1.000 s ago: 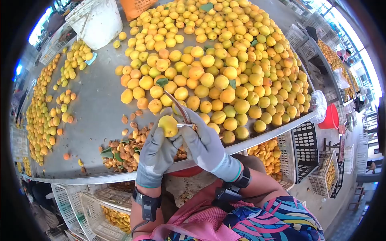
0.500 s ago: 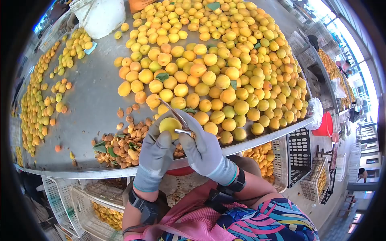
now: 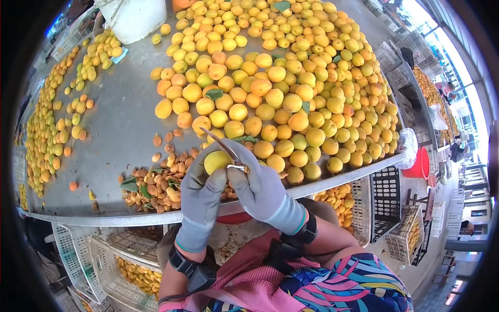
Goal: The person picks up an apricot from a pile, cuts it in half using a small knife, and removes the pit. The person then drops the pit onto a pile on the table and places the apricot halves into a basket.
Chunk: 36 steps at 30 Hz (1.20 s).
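Note:
My gloved left hand (image 3: 201, 195) is closed around a yellow-green apricot (image 3: 215, 161), with the thumb pressed against its near side. My gloved right hand (image 3: 262, 192) grips a slim, curved, brownish tool (image 3: 227, 148) with a short shiny metal part (image 3: 237, 167) near the thumb. The tool's pointed end reaches up past the apricot on its far side. Both hands are close together over the table's front edge. Just left of them lies a heap of brown apricot pits (image 3: 163, 188) with a few green leaves.
A large pile of apricots (image 3: 291, 112) spreads over the metal table (image 3: 119, 104), with another group (image 3: 49, 132) at the left. A white bucket (image 3: 134, 21) stands at the back. Below the edge are crates of apricot pieces (image 3: 136, 275), and a red bucket (image 3: 417, 163) is at the right.
The view has shifted slightly. Both hands keep their grip on the apricot and the tool, with the fingers only slightly moved.

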Motion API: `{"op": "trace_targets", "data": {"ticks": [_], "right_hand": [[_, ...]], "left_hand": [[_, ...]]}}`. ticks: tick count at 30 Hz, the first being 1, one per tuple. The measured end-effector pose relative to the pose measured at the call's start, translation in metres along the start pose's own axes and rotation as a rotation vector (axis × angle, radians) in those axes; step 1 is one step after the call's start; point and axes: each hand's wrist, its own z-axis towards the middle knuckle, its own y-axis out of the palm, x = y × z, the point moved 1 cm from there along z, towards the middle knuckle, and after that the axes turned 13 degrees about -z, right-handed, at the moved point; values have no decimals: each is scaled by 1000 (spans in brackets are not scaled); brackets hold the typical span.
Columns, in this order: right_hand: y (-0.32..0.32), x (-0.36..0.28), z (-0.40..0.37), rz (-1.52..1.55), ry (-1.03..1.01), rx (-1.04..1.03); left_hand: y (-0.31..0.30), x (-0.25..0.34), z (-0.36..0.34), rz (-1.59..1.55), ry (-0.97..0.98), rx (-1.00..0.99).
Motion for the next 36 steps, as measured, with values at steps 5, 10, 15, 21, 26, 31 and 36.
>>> {"op": "trace_targets", "data": {"ticks": [5,10,15,21,26,31,36], "right_hand": [[6,10,0,481,74,-93],[-16,-4,-4,1394,453,-533],[-22,-4,-6,900,295,-366],[-8,11,-12,263,-64,-99],[-13,7,-13,149,29,-188],[-8,9,-18,22,-9,-140],[-12,7,-16,-52,-15,-171]], "left_hand": [[-4,-1,4,26,52,-35],[3,1,7,-21,31,-53],[2,11,9,-358,-103,-16],[0,16,7,-75,-162,32],[-4,10,8,-96,-154,8],[-5,9,6,-46,-142,-5],[0,16,5,177,-102,-34]]}}
